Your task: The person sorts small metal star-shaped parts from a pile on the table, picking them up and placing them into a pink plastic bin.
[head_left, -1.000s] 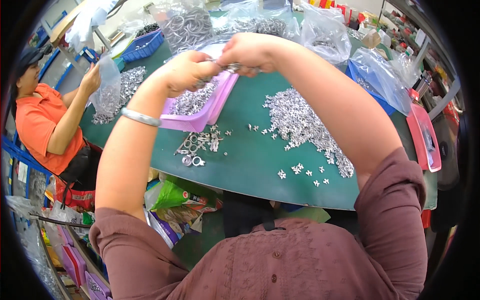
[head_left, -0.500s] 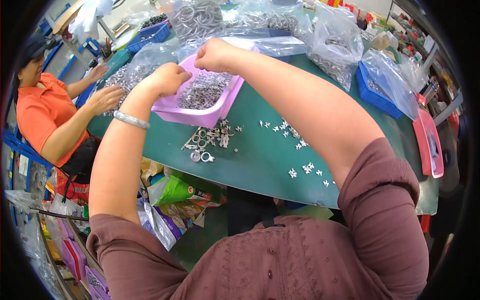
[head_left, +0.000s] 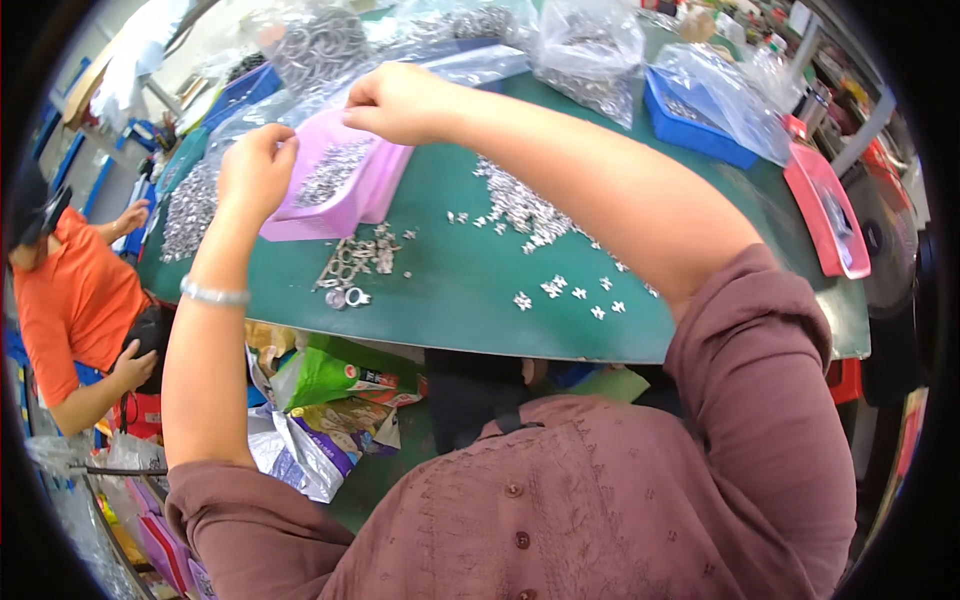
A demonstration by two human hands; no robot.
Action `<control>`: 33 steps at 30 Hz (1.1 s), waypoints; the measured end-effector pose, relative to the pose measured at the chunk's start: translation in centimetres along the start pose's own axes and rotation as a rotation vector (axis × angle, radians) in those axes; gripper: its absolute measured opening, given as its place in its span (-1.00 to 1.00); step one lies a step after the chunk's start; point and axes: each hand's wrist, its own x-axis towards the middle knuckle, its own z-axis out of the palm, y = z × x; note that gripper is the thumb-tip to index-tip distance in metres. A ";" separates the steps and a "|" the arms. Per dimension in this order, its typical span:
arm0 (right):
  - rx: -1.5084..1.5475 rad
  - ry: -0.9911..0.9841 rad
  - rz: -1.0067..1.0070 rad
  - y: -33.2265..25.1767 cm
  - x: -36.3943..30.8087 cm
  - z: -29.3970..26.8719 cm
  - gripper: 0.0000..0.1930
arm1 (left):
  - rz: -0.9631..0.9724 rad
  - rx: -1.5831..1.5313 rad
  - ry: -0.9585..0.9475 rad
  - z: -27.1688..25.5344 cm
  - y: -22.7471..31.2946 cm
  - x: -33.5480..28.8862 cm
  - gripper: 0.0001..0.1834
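At the lilac basket (head_left: 308, 222): left hand (head_left: 254, 172) and right hand (head_left: 397, 103), both half-curled

Nearest, green packet (head_left: 318, 380) below table edge. On the green table (head_left: 440, 315), ring-shaped metal parts (head_left: 355, 297) lie in a small cluster; scattered bits (head_left: 560, 288) to the right, silver heap (head_left: 525, 212) beyond. Next, basket, part-filled with silver pieces (head_left: 335, 172). Left hand by its left side, thumb near bent fingers; right hand by its far end, fingers folded loosely. Cannot tell if either grips anything. Farther back, blue tray (head_left: 700, 133) at right, clear bag (head_left: 590, 50) of metal parts.
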 end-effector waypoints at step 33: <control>-0.102 -0.053 0.155 3.4 -31.8 3.4 -0.59 | -1.247 -2.261 -1.333 18.2 14.7 -28.3 -0.45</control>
